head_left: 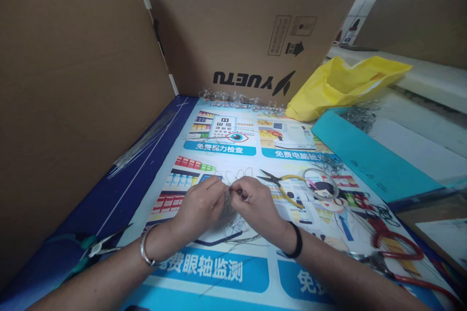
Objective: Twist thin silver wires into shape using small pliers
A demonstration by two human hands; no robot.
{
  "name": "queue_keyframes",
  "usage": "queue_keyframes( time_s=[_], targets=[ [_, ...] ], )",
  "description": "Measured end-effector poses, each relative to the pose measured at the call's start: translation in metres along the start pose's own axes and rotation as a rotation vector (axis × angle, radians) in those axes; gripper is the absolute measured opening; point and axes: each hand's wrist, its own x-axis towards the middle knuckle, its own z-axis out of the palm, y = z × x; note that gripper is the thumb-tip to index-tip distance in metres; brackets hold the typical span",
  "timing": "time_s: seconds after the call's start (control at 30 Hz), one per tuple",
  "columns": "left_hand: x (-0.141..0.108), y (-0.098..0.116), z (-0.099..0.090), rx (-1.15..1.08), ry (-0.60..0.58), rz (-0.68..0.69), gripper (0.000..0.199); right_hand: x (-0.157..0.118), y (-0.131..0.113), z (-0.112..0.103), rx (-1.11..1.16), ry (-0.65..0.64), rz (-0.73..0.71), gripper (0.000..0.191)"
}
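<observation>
My left hand (204, 199) and my right hand (255, 201) meet over the middle of the printed sheet, both closed in a pinch with fingertips nearly touching. Between them is a thin metal wire (237, 174), with curved loops showing just beyond the fingers; its exact hold is partly hidden. More thin wires (244, 239) lie on the sheet below my hands. Right of my right hand rest yellow-handled pliers (280, 184), jaws apart. A coil of wire (333, 182) lies beside them.
Green-handled pliers (93, 249) lie lower left, red-handled cutters (383, 255) lower right. Straight wires (146, 141) lie at left. Wire pieces (233, 97) line the back by a cardboard wall (233, 24). A yellow bag (339, 85) and teal box (372, 155) stand right.
</observation>
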Motion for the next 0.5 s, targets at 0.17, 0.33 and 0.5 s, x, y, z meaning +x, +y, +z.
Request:
queue_keyframes(
  time_s=[0.17, 0.33, 0.5],
  targets=[
    [0.0015, -0.0004, -0.0024, 0.06, -0.039, 0.047, 0.025, -0.0004, 0.0003, -0.0004, 0.021, -0.016, 0.027, 0.013],
    [-0.0004, -0.0017, -0.0016, 0.108, -0.063, 0.116, 0.028, 0.0003, 0.003, -0.0013, 0.018, -0.067, 0.003, 0.016],
    [0.0021, -0.0041, -0.0032, -0.243, -0.048, -0.102, 0.019, 0.0047, 0.0034, -0.0062, 0.067, -0.124, 0.07, 0.014]
  ],
)
